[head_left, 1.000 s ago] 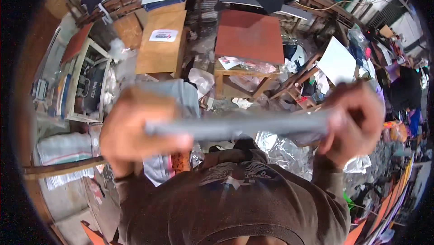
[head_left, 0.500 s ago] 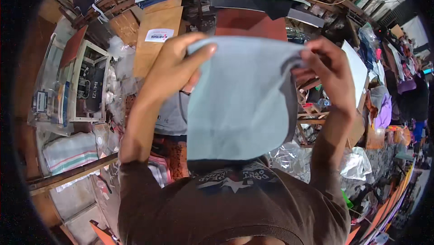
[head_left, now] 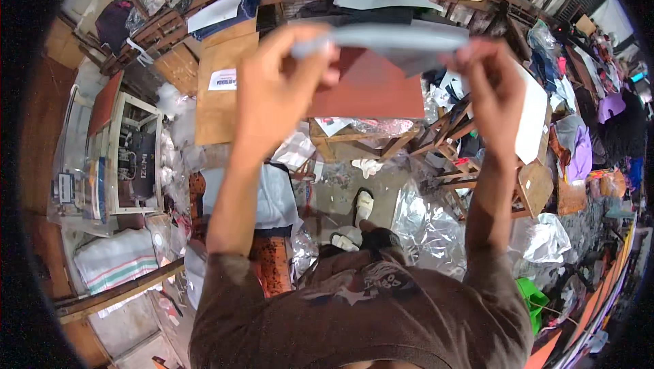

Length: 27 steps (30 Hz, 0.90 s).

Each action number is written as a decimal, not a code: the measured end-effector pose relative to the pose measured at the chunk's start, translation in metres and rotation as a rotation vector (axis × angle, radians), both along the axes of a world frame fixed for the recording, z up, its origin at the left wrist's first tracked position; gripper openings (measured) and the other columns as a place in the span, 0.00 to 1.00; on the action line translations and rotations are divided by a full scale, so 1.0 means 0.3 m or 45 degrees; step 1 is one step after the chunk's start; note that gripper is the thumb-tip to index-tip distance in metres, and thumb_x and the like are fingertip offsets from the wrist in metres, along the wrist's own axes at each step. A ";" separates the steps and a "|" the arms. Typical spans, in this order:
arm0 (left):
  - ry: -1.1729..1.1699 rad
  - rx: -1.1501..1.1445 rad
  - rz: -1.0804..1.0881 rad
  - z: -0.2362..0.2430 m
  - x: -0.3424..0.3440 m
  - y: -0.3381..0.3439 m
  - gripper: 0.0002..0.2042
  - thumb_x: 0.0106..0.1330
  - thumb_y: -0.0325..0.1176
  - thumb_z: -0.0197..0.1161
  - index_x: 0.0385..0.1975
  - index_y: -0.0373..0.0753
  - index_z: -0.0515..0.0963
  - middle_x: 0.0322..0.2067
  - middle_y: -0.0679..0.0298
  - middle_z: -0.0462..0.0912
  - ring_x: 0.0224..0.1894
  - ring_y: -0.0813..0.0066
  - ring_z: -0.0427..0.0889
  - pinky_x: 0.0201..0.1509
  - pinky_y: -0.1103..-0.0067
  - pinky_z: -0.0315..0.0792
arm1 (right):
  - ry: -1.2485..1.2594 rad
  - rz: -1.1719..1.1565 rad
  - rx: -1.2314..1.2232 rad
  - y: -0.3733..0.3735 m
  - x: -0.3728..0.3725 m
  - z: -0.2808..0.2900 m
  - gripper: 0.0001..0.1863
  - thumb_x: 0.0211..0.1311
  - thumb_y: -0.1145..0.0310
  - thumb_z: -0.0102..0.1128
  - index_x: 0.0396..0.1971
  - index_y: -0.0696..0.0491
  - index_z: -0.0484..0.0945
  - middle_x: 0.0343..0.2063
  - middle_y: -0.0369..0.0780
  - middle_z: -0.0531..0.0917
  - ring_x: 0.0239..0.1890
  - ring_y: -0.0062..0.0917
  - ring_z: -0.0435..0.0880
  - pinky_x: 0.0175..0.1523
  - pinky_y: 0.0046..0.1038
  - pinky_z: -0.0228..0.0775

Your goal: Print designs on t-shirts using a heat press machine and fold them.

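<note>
A pale grey-blue piece of cloth (head_left: 388, 38) is stretched between my two hands in front of me, seen nearly edge-on as a narrow band. Its left end is pinched between the thumb and fingers of my left hand (head_left: 289, 76). My right hand (head_left: 492, 86) grips the opposite end, its fingertips blurred by motion. Beyond and below the cloth is a reddish-brown tabletop (head_left: 368, 100), with a grey flap of fabric showing over its far part. Another light grey stack of cloth (head_left: 255, 195) lies lower left, beside my left forearm.
A tan cardboard sheet (head_left: 225, 106) lies left of the tabletop. Farther left stands a white-framed cabinet (head_left: 133, 158). Wooden stands (head_left: 456, 137) and a white panel (head_left: 531, 120) are at right. Crumpled clear plastic (head_left: 429, 222) covers floor near my feet. A green bag (head_left: 531, 301) lies lower right.
The cloth, which hung broad and flat facing me, has swung up and away into a thin edge-on band. Both hands keep hold of it. The tabletop and floor are now uncovered to view.
</note>
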<state>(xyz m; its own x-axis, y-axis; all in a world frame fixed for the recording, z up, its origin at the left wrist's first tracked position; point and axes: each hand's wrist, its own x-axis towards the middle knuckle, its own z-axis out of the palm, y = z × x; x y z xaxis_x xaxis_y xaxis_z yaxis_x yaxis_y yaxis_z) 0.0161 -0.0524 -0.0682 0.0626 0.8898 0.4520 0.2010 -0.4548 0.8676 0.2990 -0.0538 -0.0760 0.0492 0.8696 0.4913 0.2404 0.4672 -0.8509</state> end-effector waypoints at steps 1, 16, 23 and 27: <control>0.054 -0.072 0.029 -0.083 -0.003 -0.028 0.10 0.66 0.31 0.63 0.41 0.32 0.80 0.32 0.62 0.85 0.28 0.80 0.84 0.25 0.83 0.72 | -0.118 -0.038 0.074 -0.033 -0.002 -0.083 0.04 0.70 0.75 0.55 0.38 0.58 0.77 0.32 0.36 0.82 0.33 0.18 0.83 0.42 0.18 0.72; 0.706 -0.583 0.325 -1.007 -0.098 0.028 0.19 0.63 0.34 0.64 0.54 0.41 0.75 0.28 0.59 0.85 0.28 0.64 0.84 0.34 0.72 0.75 | -0.535 -0.120 -0.621 0.165 0.049 -0.934 0.08 0.61 0.67 0.61 0.38 0.53 0.82 0.30 0.45 0.85 0.31 0.36 0.87 0.35 0.34 0.77; 0.607 -0.382 0.634 -1.063 -0.147 0.716 0.15 0.64 0.36 0.60 0.49 0.42 0.79 0.38 0.55 0.84 0.43 0.58 0.83 0.44 0.66 0.76 | -0.979 -0.478 -0.441 0.934 0.037 -1.149 0.31 0.58 0.54 0.64 0.59 0.52 0.70 0.52 0.48 0.80 0.46 0.39 0.84 0.49 0.36 0.75; 1.250 -0.141 0.829 -1.124 -0.090 0.878 0.23 0.65 0.49 0.56 0.56 0.44 0.75 0.55 0.52 0.77 0.57 0.49 0.73 0.63 0.60 0.64 | -0.703 -0.328 0.288 1.096 0.039 -1.325 0.39 0.58 0.50 0.62 0.67 0.49 0.62 0.65 0.45 0.66 0.66 0.38 0.63 0.67 0.36 0.55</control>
